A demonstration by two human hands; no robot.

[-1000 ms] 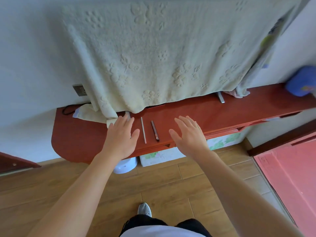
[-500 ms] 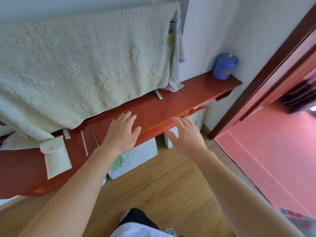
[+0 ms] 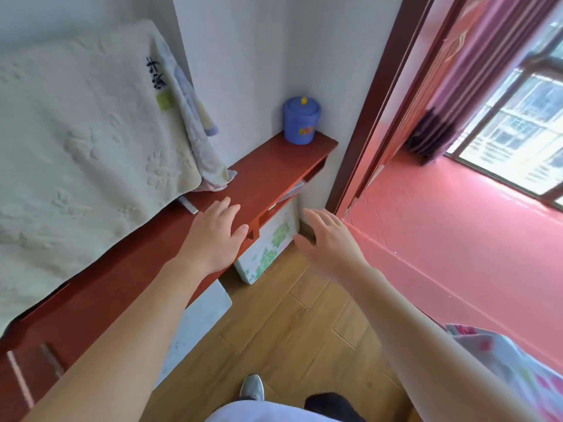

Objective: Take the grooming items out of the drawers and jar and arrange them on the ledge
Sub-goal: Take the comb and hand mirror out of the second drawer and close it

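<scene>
Across the middle of the frame, from lower left up to the corner at center right, runs a red-brown wooden ledge fixed to a pale wall. A dark wood door frame rises just right of its far end, and beyond that lie a pink surface and a bright window at upper right. Below is a wood-plank floor, with one grey shoe at bottom center.

A cream towel embossed with flowers hangs over the left half of the frame, its lower edge draped onto the ledge. A smaller pastel towel hangs beside it.

On the far end of the ledge, in the corner, stands a blue jar, upright, its lid on, with a small yellow knob on top and coloured lettering on its side. Under that end, a drawer is a little open; something pale and flat shows in the gap. A white box with green print leans on the floor beneath.

A small metal item pokes out from under the cream towel. Two thin items lie blurred at lower left on the ledge.

The left hand is spread flat, palm down, over the ledge's front edge, holding nothing. The right hand, likewise spread and empty, hangs over the floor, well short of the jar.
</scene>
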